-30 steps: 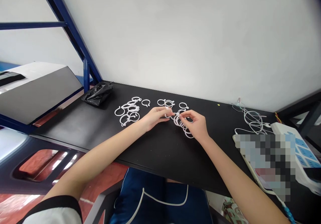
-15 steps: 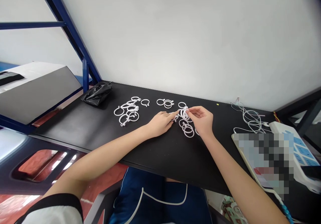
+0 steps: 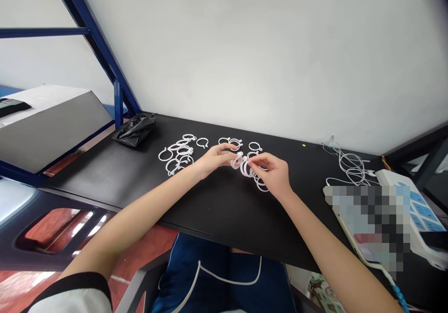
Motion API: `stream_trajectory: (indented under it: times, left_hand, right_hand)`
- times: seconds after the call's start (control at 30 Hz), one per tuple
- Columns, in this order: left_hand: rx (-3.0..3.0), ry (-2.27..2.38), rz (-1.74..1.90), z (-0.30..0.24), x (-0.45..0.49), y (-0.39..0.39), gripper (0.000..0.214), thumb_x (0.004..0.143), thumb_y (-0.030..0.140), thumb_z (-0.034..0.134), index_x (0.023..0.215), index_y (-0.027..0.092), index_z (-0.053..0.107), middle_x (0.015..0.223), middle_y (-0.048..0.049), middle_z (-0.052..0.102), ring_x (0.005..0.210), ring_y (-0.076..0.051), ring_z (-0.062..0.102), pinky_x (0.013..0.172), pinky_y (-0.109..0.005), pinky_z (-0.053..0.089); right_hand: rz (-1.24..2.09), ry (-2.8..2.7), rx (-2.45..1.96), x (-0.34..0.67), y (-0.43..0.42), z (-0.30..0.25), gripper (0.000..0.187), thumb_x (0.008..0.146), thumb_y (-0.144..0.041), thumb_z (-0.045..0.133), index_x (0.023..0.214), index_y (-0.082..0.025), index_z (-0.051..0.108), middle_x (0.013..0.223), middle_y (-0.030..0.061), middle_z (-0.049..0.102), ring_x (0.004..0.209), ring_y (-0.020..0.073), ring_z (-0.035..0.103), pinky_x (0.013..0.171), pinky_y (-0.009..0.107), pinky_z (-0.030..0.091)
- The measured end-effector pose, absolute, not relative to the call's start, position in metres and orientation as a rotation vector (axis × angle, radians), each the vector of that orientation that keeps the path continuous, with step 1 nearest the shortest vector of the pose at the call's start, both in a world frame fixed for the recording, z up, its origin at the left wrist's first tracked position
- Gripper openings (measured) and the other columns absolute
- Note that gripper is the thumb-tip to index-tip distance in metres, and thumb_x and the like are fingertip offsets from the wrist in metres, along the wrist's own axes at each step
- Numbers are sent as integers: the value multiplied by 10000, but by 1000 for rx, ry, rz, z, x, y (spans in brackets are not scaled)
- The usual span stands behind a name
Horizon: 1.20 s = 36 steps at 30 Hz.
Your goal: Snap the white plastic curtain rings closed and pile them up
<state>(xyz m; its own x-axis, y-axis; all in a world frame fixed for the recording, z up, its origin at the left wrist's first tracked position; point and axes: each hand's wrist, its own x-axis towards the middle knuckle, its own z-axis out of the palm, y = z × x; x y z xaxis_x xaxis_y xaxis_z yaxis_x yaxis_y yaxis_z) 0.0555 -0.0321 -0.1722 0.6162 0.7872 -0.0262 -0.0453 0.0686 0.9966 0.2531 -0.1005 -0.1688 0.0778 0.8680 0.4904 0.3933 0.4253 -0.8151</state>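
Observation:
My left hand [image 3: 217,158] pinches white plastic curtain rings [image 3: 235,163] between thumb and fingers, just above the black tabletop. Close beside it, my right hand [image 3: 275,172] grips a small bunch of similar rings [image 3: 246,169] by the fingertips. The two groups nearly meet; whether they touch I cannot tell. More loose rings [image 3: 262,185] lie under and behind my right hand, partly hidden by it. To the left of my hands a larger pile of rings [image 3: 182,152] is spread out, each with small knobbed ends.
A crumpled black plastic bag [image 3: 135,131] rests at the table's back left corner. On the right lie a tangled white cable [image 3: 352,168], a blurred-out tablet-like device [image 3: 345,224] and a white power strip [image 3: 395,182]. The wall [image 3: 245,70] borders the table [image 3: 224,224] behind.
My left hand has lifted off the table and now holds rings. My right hand has moved left with its bunch, bringing it close to my left fingers.

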Motion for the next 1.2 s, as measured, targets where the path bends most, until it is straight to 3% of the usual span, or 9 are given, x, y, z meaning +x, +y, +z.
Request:
stream_trajectory:
  times: [0.23,0.4,0.47,0.57,0.7,0.93,1.13,1.2]
  left_hand:
    - [1156,569,530,-164,60,-43,411,789,362,748,1108,147,604,944,-88,734,862,-169,705,905,-377,518]
    - [1167,551,545,-162,60,-45,480,714,277,826,1115,129,606,816,-66,748,772,-154,704,867,-363,506]
    - [1180,543,584,-163,60,-44,476,720,278,821,1117,131,604,800,-56,751,771,-154,709,864,-353,508]
    - [1214,531,654,-165,60,-44,480,744,282,802,1153,152,587,817,-47,760,803,-150,714,884,-336,506]
    - [1278,533,700,-165,60,-46,513,716,258,821,1164,155,594,792,-32,758,769,-149,715,873,-332,519]
    - [1334,495,673,-159,60,-50,587,752,301,793,1263,121,566,838,-66,756,772,-154,711,811,-310,547]
    - [1339,441,604,-156,59,-50,512,841,401,697,1257,123,586,1021,-119,742,935,-202,710,900,-368,544]
    - [1351,428,601,-157,59,-49,534,831,382,713,1278,129,567,993,-110,747,919,-197,711,903,-367,540]
  right_hand:
    - [404,-1640,-1121,245,-108,-166,121,789,-266,680,672,-270,708,785,22,756,757,218,707,757,382,579]
    - [472,-1620,-1176,244,-108,-167,48,785,-301,694,759,-273,723,844,26,757,825,235,709,819,406,575]
    - [513,-1568,-1216,245,-107,-169,112,763,-328,722,847,-254,723,919,40,751,849,231,707,833,399,577]
    - [617,-1456,-1290,249,-103,-170,250,740,-400,749,887,-205,696,854,72,740,711,215,706,648,352,596]
    - [884,-1413,-1295,250,-100,-168,350,736,-508,734,783,-163,692,647,79,715,510,213,675,401,291,515]
    - [970,-1372,-1207,245,-102,-168,307,697,-466,780,816,-191,711,706,52,726,642,215,709,444,267,540]
    - [965,-1359,-1193,247,-99,-173,265,663,-420,809,770,-195,719,653,30,703,566,183,665,435,274,539]
    - [953,-1353,-1195,248,-99,-175,256,667,-414,806,775,-198,721,662,31,704,564,180,660,444,280,544]
